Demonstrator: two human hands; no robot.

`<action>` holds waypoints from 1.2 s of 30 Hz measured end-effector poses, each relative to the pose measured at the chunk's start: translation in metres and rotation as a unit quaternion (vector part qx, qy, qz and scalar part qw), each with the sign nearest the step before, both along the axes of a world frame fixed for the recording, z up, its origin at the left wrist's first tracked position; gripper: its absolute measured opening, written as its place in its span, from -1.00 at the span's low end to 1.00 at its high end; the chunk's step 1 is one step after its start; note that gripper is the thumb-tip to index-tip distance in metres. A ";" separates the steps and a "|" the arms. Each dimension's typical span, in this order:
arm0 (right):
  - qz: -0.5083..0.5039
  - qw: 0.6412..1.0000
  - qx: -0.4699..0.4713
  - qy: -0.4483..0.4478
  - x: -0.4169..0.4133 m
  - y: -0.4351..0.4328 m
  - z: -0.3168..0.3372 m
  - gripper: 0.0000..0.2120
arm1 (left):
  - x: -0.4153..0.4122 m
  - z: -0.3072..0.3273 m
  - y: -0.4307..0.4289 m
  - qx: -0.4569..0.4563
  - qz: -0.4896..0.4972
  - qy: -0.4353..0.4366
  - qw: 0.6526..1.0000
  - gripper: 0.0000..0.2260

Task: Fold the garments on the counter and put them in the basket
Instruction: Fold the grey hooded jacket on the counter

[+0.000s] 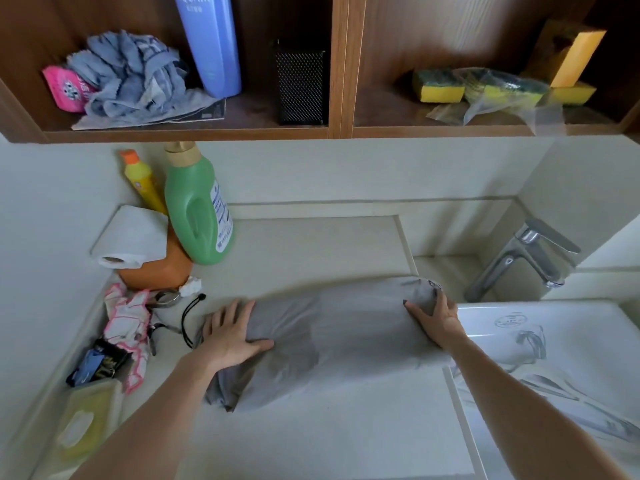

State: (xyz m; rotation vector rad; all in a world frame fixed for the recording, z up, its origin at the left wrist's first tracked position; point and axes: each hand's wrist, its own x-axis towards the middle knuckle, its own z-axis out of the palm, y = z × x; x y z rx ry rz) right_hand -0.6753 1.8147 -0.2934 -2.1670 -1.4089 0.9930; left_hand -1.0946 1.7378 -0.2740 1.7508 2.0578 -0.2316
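A person leans over a pale desk (329,438) with both bare arms stretched out, working a grey garment (353,334) that lies folded into a long band across the middle of the desk, its right end reaching the desk's right edge beside a white sink (571,327).

The left hand (232,336) lies flat on the garment's left end, its fingers (242,310) straight and spread apart, pressing the cloth down. The right hand (434,320) is at the opposite end, where its fingers (445,301) and thumb curl round the bunched fabric and hold it.

A chrome tap (530,261) stands behind the sink. In the desk's back left corner are a green bottle (197,209), a yellow bottle (142,178) with an orange cap, and a paper roll (133,237) resting on an orange container (162,271). A crumpled pink-edged cloth (128,327) lies along the left edge.

On the wooden shelf (207,133) above sit blue-grey rags (131,74), a tall blue bottle (211,46), a black mesh holder (301,88) and yellow sponges (440,86).
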 end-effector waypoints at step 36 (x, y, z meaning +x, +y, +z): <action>0.145 0.961 0.177 0.157 -0.069 -0.043 0.151 -0.40 | 0.096 0.150 0.027 0.210 0.030 -0.556 0.804 -0.21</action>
